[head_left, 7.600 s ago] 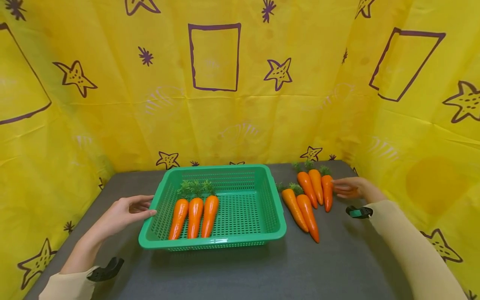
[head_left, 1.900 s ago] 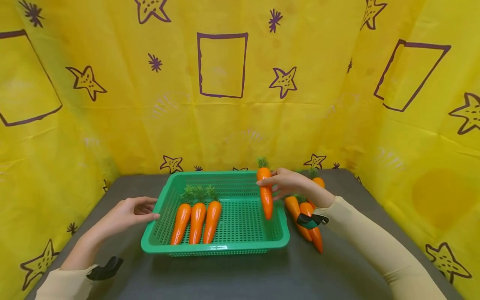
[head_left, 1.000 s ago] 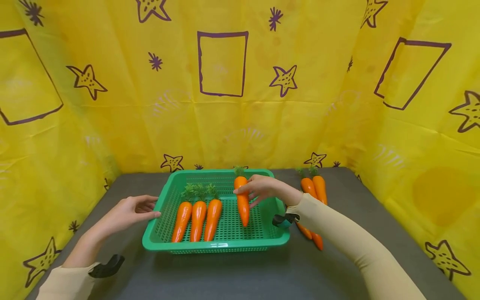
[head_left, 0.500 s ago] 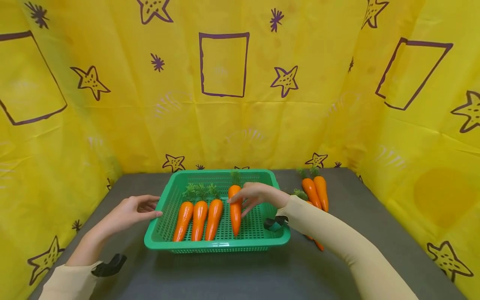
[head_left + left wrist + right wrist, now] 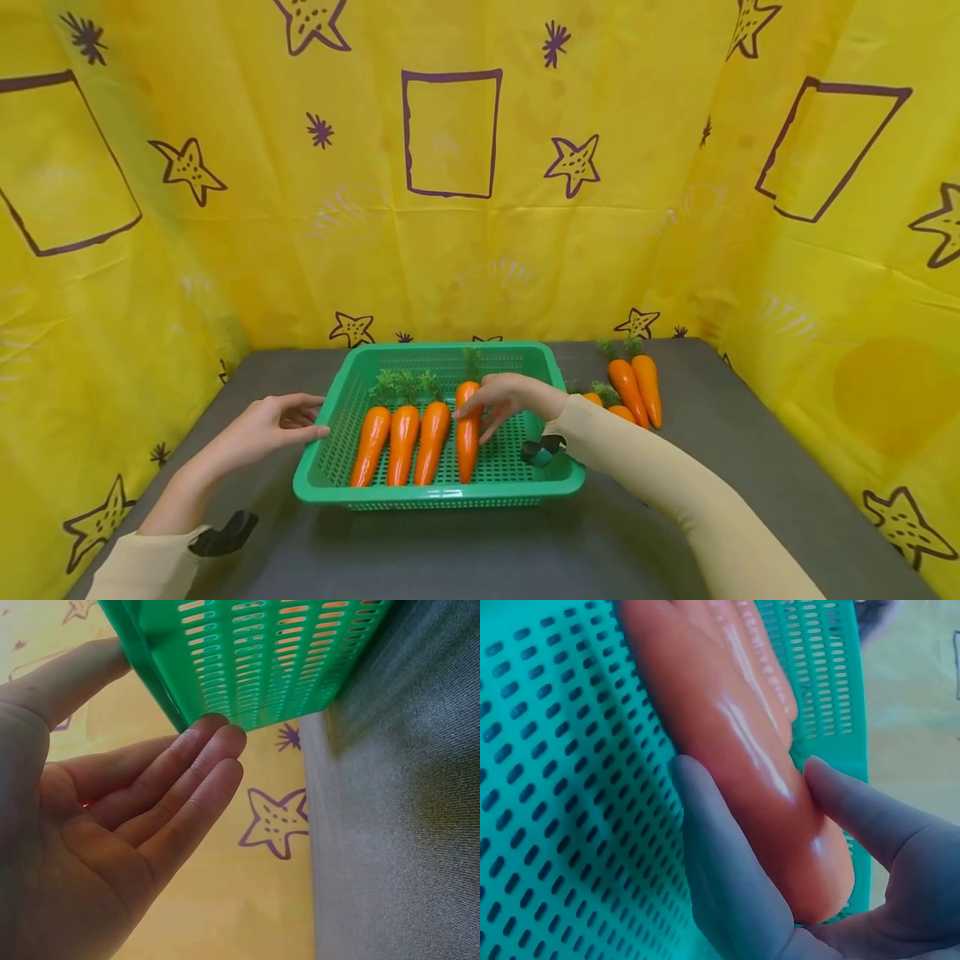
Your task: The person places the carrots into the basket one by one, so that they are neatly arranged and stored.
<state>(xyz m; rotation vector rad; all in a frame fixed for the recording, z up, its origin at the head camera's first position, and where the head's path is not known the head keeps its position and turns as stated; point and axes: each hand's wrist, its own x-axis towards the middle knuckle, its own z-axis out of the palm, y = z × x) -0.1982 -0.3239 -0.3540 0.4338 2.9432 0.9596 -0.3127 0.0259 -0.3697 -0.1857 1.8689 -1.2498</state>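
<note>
Pretty sure the step in hand is laying one more carrot into the basket: the right hand (image 5: 517,396) has a carrot (image 5: 467,450) pinched between thumb and fingers, inside the green basket (image 5: 438,494), leafy end toward the back just like the row of three carrots (image 5: 403,442) on its left. There's a small gap between it and the row. I can't tell whether it's resting on the bottom yet. I'd say the next move calls for settling it flat alongside the others, then loosening the thumb and fingers without nudging the row. The left hand (image 5: 273,425) is at the basket's left rim, thumb tip up against it, fingers fairly straight and apart from the thumb rather than wrapped round anything; probably just steadying it. OK, the count: one basket, two hands, and eight carrots that I can make out. Four are in the basket, counting the pinched one. The other four are on the dark table (image 5: 450,550) to the right: two carrots (image 5: 648,392) side by side near the back, plus two partly hidden carrots (image 5: 622,412) behind the right sleeve (image 5: 660,483), where I only get the tops, so anything fully covered there I couldn't count.
</note>
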